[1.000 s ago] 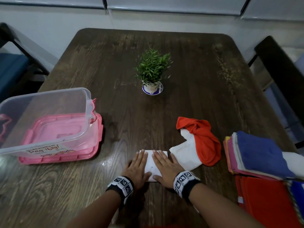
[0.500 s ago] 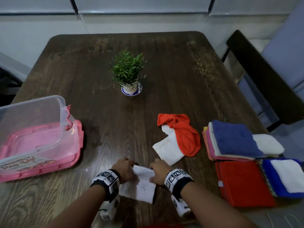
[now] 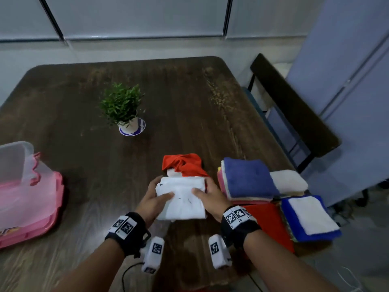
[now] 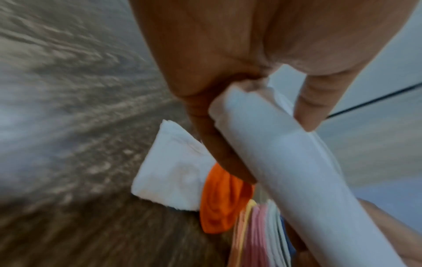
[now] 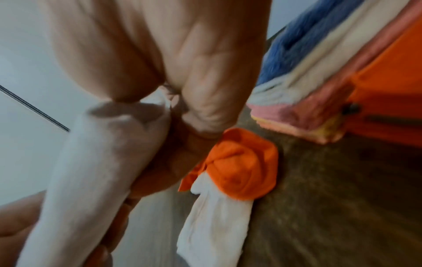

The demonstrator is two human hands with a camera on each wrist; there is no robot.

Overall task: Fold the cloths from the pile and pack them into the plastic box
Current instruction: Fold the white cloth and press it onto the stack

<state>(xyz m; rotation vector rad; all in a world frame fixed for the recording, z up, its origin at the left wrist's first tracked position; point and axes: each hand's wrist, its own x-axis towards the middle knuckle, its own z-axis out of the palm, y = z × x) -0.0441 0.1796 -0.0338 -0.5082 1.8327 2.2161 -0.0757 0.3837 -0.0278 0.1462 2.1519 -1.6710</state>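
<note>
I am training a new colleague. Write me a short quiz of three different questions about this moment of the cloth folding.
1. True or false: the folded white cloth lies flat on the dark wooden table.
2. Multiple choice: where is the clear plastic box with the pink lid under it? A) at the table's left edge; B) behind the small potted green plant; C) on the stack of coloured towels.
3. Fill in: behind the held cloth lies a crumpled ___ cloth over another white one.

Key
1. False: the left hand and right hand hold it up by its sides.
2. A
3. orange-red
</note>
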